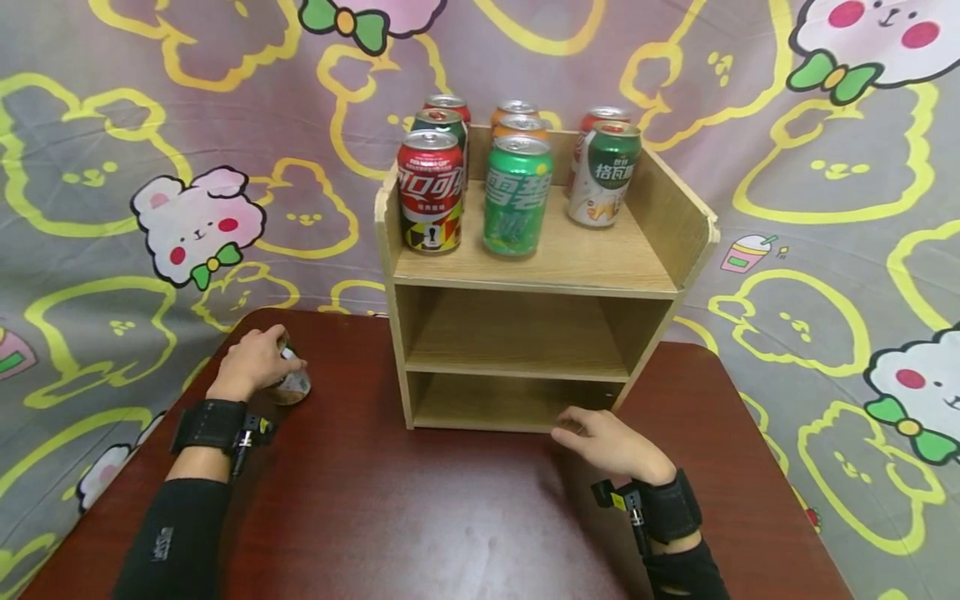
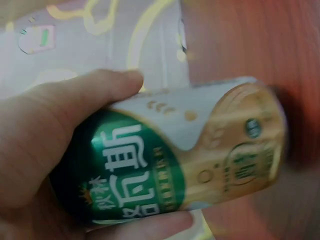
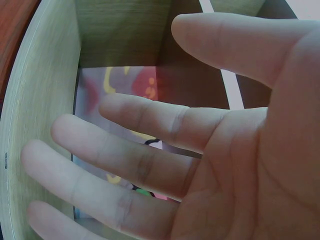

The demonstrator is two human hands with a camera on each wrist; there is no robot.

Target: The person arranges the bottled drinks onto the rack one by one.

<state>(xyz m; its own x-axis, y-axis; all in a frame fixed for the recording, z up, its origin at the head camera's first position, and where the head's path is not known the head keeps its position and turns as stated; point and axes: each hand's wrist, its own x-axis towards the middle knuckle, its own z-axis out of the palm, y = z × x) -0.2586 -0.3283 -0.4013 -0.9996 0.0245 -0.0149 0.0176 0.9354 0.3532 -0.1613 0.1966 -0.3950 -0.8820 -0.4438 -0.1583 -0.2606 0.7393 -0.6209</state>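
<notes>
At the left of the table, my left hand [image 1: 253, 364] grips a drink can [image 1: 292, 386] that is mostly hidden behind the fingers in the head view. Seen from the left wrist, this can [image 2: 200, 155] is green, white and gold, with the thumb along one side and a finger along the other. My right hand [image 1: 602, 444] holds nothing and hovers by the lower right front of a small wooden shelf [image 1: 517, 372]. Its fingers [image 3: 145, 160] are spread and nearly straight in the right wrist view, in front of the shelf's opening.
On the shelf's top stand several cans, among them a red cola can [image 1: 431, 196], a green can [image 1: 517, 200] and a green-and-white can [image 1: 604, 179]. Two lower compartments face forward. A patterned cloth [image 1: 300, 208] hangs behind the dark red table [image 1: 420, 508].
</notes>
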